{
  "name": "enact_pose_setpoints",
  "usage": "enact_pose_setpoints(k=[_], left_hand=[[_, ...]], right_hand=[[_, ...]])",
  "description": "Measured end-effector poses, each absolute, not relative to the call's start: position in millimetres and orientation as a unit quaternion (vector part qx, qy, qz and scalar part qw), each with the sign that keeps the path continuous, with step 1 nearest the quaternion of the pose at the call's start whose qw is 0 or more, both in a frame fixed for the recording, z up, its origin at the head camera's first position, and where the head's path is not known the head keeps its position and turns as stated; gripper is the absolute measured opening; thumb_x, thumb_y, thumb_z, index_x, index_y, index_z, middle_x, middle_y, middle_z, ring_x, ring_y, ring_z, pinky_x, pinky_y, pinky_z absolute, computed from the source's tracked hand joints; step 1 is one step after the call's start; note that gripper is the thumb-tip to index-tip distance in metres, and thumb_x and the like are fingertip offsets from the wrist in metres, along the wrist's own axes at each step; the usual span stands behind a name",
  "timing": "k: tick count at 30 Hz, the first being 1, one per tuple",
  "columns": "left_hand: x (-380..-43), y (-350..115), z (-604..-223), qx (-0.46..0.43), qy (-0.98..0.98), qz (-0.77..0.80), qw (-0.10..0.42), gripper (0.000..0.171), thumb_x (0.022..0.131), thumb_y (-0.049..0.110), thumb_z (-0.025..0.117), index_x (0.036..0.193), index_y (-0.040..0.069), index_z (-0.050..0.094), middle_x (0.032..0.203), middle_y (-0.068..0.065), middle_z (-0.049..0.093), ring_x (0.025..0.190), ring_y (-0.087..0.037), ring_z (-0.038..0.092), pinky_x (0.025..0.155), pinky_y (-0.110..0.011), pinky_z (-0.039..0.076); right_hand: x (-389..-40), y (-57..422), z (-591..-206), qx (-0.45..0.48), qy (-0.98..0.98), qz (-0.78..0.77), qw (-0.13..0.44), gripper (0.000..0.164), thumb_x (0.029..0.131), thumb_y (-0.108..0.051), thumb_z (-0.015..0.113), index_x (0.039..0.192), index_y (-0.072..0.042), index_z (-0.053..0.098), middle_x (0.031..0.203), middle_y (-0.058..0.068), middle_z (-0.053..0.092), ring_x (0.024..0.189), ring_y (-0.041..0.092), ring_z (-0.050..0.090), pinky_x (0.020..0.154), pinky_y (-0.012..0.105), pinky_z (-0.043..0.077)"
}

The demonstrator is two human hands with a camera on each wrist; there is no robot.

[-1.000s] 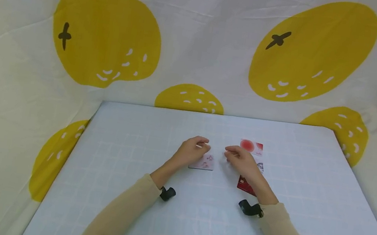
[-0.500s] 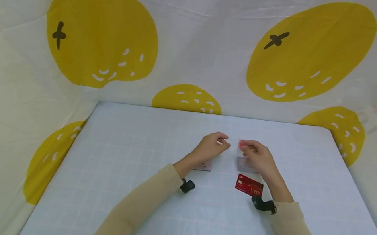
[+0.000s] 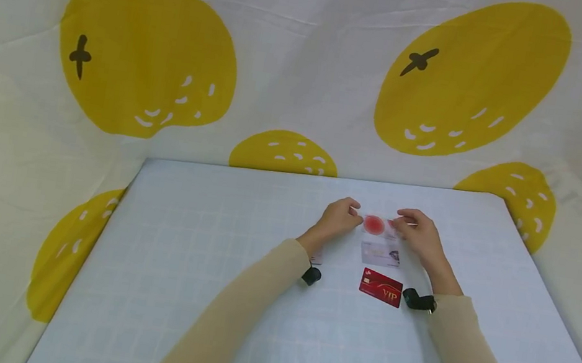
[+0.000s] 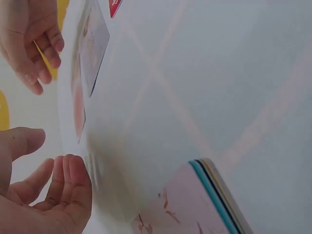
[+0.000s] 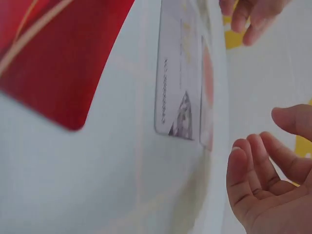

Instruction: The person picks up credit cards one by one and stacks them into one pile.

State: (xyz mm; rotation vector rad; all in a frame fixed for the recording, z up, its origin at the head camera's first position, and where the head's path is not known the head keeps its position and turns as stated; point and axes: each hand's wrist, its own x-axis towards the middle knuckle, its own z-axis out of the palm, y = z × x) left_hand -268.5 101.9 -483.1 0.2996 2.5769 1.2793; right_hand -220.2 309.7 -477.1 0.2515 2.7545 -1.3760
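My left hand (image 3: 339,219) is at the left end of a white card with a red circle (image 3: 374,225). At that card's right end hovers my right hand (image 3: 422,239). The left wrist view shows the left thumb apart from loosely bent fingers (image 4: 73,180), with nothing held. Likewise, the right hand's fingers (image 5: 253,165) curve loosely around bare air. Just nearer lies a grey card (image 3: 380,254), then a red VIP card (image 3: 387,291), slightly slanted. Beneath the left forearm, mostly hidden in the head view, sits a stack of cards with a pink floral top (image 4: 170,202).
All the cards lie on a pale checked tabletop (image 3: 190,254). Behind it hangs a white cloth printed with yellow fruit (image 3: 152,54). Dark wrist cameras sit under the left wrist (image 3: 312,275) and beside the right wrist (image 3: 418,300).
Both hands have moved right and slightly away from the body, the left across the stack. The right hand has uncovered the grey and VIP cards and most of the red-circle card.
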Motion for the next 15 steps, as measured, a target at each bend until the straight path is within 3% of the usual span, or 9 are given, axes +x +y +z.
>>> enact_pose_setpoints(k=[6,15], left_hand=[[-271,110,-489,0.101,0.896,0.405,0.149,0.036,0.097,0.021,0.067,0.130,0.010,0.061,0.112,-0.005,0.065,0.099,-0.017,0.058,0.088,-0.030,0.050],[-273,117,-491,0.129,0.928,0.314,0.155,0.046,0.094,0.023,0.070,0.138,0.016,0.056,0.122,-0.005,0.058,0.105,-0.018,0.053,0.092,-0.033,0.049]], right_hand=[[-229,326,-492,0.094,0.895,-0.432,0.062,0.049,0.102,-0.025,0.055,0.143,0.001,0.046,0.132,0.027,0.049,0.118,0.042,0.046,0.102,0.056,0.041],[-235,336,-500,0.063,0.903,-0.408,0.117,0.063,0.096,-0.027,0.069,0.147,-0.004,0.040,0.131,0.025,0.047,0.119,0.042,0.044,0.105,0.058,0.038]])
